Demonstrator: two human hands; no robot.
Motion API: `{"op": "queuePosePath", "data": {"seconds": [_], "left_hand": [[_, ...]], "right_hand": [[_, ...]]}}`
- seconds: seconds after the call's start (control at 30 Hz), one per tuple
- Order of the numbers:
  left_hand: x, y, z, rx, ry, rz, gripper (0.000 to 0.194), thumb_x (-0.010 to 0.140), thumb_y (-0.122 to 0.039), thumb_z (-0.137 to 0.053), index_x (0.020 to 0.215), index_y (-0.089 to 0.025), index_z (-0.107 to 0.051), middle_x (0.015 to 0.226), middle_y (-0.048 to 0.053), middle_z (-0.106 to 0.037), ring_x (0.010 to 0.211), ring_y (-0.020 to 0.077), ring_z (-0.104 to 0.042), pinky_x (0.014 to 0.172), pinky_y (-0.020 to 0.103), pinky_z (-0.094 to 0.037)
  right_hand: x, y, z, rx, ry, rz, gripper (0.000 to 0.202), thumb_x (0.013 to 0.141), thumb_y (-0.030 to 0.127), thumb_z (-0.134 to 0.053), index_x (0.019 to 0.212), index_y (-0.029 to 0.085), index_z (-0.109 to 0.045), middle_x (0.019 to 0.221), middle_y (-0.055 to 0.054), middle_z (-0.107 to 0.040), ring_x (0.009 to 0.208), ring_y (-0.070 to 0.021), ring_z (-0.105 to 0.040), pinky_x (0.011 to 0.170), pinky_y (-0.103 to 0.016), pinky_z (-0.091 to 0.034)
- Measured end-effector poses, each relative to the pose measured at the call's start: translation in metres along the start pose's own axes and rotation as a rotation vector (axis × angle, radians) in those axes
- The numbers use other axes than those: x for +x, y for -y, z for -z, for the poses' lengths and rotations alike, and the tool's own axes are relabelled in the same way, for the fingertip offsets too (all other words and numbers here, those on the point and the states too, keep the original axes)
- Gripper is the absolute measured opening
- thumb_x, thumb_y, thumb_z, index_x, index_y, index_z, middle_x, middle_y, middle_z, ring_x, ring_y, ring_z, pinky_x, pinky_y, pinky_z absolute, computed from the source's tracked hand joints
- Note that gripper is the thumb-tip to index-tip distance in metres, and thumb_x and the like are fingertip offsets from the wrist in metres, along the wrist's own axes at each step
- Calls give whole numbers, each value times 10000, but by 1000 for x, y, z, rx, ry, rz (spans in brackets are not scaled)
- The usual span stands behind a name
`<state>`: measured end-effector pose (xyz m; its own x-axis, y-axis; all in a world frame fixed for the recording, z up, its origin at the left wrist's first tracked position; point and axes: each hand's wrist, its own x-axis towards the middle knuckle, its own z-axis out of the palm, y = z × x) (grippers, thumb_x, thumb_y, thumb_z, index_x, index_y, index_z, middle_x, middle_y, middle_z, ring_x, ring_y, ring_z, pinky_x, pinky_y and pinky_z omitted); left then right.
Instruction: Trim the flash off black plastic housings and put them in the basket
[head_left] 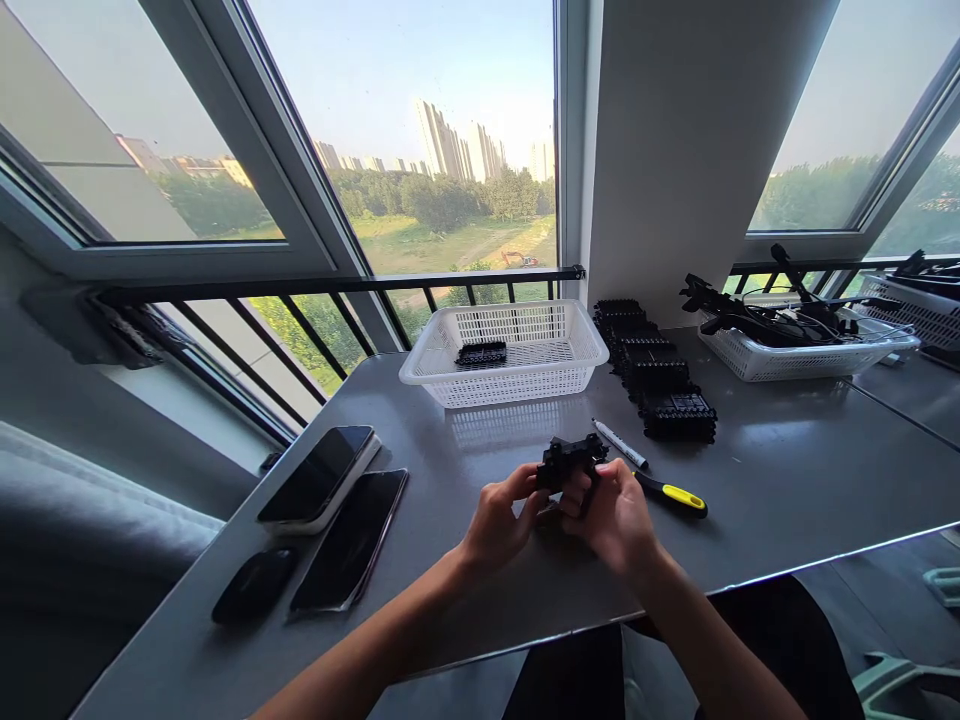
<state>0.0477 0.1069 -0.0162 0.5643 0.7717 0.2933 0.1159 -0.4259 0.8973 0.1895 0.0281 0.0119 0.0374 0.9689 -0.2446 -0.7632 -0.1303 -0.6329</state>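
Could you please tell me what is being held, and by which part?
A black plastic part, gripped at its left and right ends by the left hand and right hand.

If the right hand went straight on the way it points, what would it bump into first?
The right hand would first meet the black part already at its fingers. Beyond that, the line seems to lead to the white basket, though depth is unclear.
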Motion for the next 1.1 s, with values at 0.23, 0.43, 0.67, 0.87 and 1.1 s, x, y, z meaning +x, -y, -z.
{"op": "queuePosePath", "data": {"seconds": [0.23,0.43,0.67,0.87,1.1], "left_hand": [[0,3,0,-19,29,8,210,795,-222,-621,992,-264,-681,827,23,-773,795,257,-730,748,320,-521],[-1,3,-1,-10,36,7,217,799,-220,-612,1001,-264,-678,825,25,-771,818,260,-728,759,316,-518],[8,6,2,-203,-42,121,235,808,-340,-639,995,-197,-639,782,21,-738,761,223,-694,715,296,-512],[18,18,4,-536,-85,163,429,773,-411,-710,1118,-170,-624,909,61,-742,849,202,-665,823,315,-495],[14,17,0,-714,-46,114,304,765,-357,-741,1016,-215,-643,1174,91,-697,1186,262,-571,1022,371,-420]], "right_hand": [[1,-6,-1,-63,40,-35,231,662,428,-452,635,214,-370,631,26,-290,575,-132,-282,503,-243,-227],[0,-5,-2,-141,149,-76,263,685,461,-456,652,211,-382,639,31,-291,581,-127,-259,506,-239,-203],[-6,16,9,-415,29,153,327,744,501,-539,699,211,-392,688,30,-336,598,-119,-281,517,-232,-223],[8,29,40,-847,-388,533,368,786,532,-586,681,207,-448,637,32,-413,602,-127,-378,518,-242,-309],[8,16,24,-326,-72,6,417,702,520,-707,832,216,-454,805,-2,-558,633,-166,-615,426,-229,-425]]}}
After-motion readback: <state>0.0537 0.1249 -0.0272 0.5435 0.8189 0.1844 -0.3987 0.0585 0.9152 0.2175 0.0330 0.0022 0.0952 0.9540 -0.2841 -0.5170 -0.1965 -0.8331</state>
